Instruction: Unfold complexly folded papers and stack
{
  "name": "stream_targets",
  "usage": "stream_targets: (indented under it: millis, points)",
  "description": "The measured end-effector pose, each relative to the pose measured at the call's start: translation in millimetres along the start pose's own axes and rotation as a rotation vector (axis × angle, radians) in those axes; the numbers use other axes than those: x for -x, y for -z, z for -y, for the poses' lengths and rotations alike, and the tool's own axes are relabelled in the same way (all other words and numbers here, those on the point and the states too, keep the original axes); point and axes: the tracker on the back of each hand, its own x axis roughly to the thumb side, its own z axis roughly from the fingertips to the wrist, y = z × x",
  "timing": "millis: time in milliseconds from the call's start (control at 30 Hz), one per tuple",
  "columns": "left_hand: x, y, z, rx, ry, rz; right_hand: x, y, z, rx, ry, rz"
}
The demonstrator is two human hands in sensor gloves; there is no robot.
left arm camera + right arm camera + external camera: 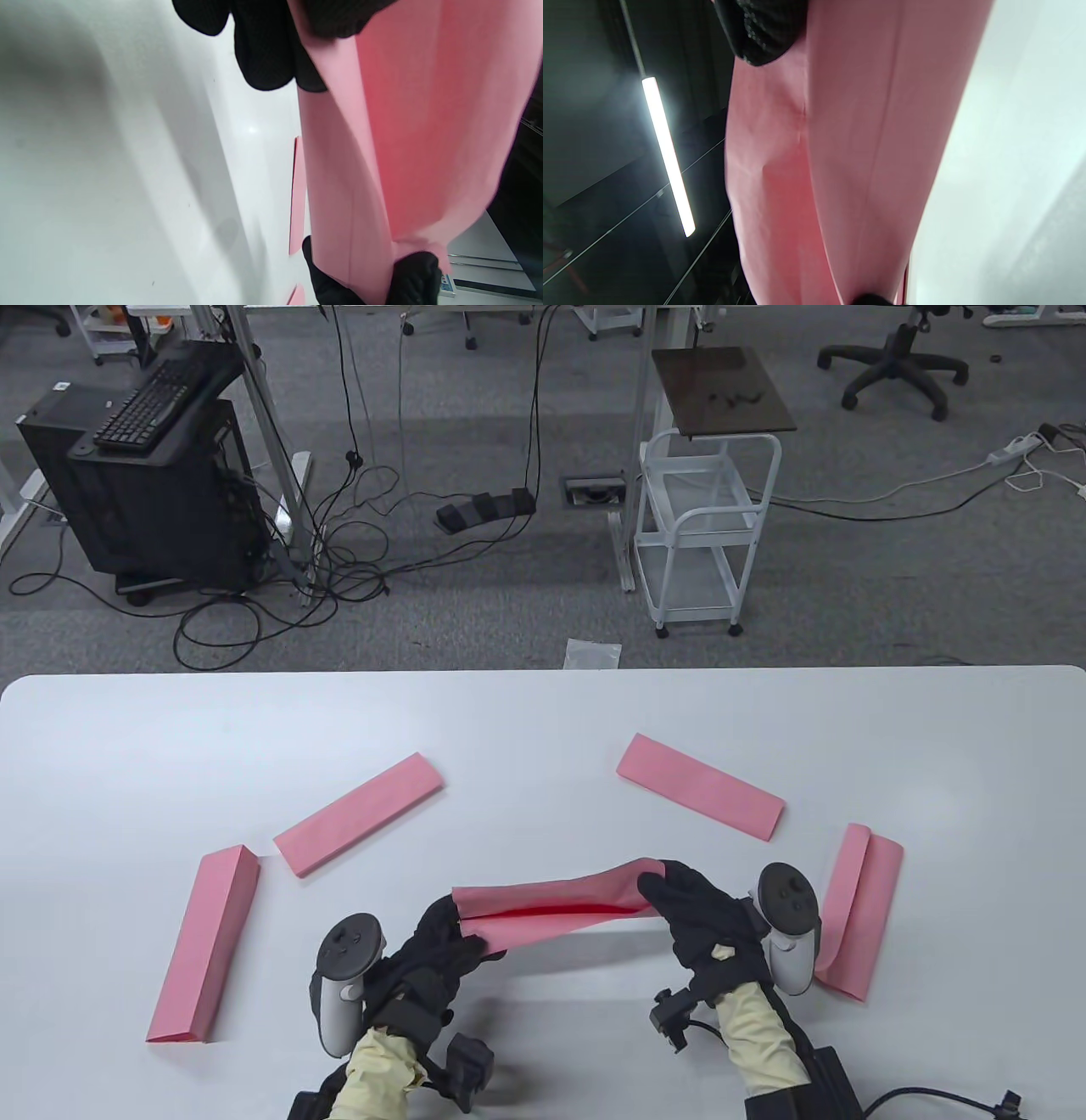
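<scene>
Both hands hold one folded pink paper [551, 903] above the white table [543, 712], its layers parted along the near edge. My left hand [450, 933] grips its left end and my right hand [679, 899] grips its right end. The paper fills the left wrist view [382, 161] and the right wrist view [831, 169], with black gloved fingers [271, 51] at the top. Four more folded pink papers lie on the table: far left [206, 943], left of centre [361, 813], right of centre [700, 786] and far right [859, 909], the last partly open.
Beyond the table's far edge the floor holds a white wire cart [704, 534], a computer tower with a keyboard [144, 475], cables and an office chair [895, 360].
</scene>
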Motion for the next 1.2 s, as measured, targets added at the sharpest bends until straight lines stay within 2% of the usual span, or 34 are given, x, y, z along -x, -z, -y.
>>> stream_targets:
  millis: [100, 200, 333, 467, 600, 667, 733, 900, 1133, 1200]
  points:
    - [-2.5, -2.7, -1.8, 0.038, 0.089, 0.065, -3.8, 6.8, 8.7, 0.027, 0.037, -0.046]
    - [-7.5, -14.5, -10.7, 0.036, 0.262, 0.115, -8.8, 15.3, 19.5, 0.052, 0.000, -0.113]
    - [-7.8, -23.7, -13.4, 0.053, 0.366, 0.224, -14.1, 27.7, 18.8, -0.047, -0.060, -0.180]
    - [4.2, -19.8, -11.6, 0.074, 0.311, 0.177, -18.9, 35.1, 16.3, -0.071, -0.091, -0.211]
    - [3.5, -18.0, -11.2, 0.003, 0.297, 0.211, -18.7, 35.7, 19.3, -0.051, -0.138, -0.251]
    - [0.7, -18.4, -9.8, 0.053, 0.350, 0.269, -18.1, 36.2, 21.6, -0.040, -0.153, -0.272]
    - [-2.4, -18.5, -7.8, 0.040, 0.365, 0.304, -16.2, 38.0, 24.0, -0.042, -0.171, -0.294]
    - [0.3, -15.9, -7.0, 0.098, 0.346, 0.286, -13.1, 44.9, 24.8, -0.056, -0.201, -0.309]
    - [3.7, -13.8, -11.1, 0.121, 0.294, 0.272, -11.0, 61.7, 20.4, -0.130, -0.135, -0.341]
    - [5.9, -13.4, -12.3, 0.115, 0.272, 0.251, -10.6, 65.4, 19.6, -0.112, -0.133, -0.345]
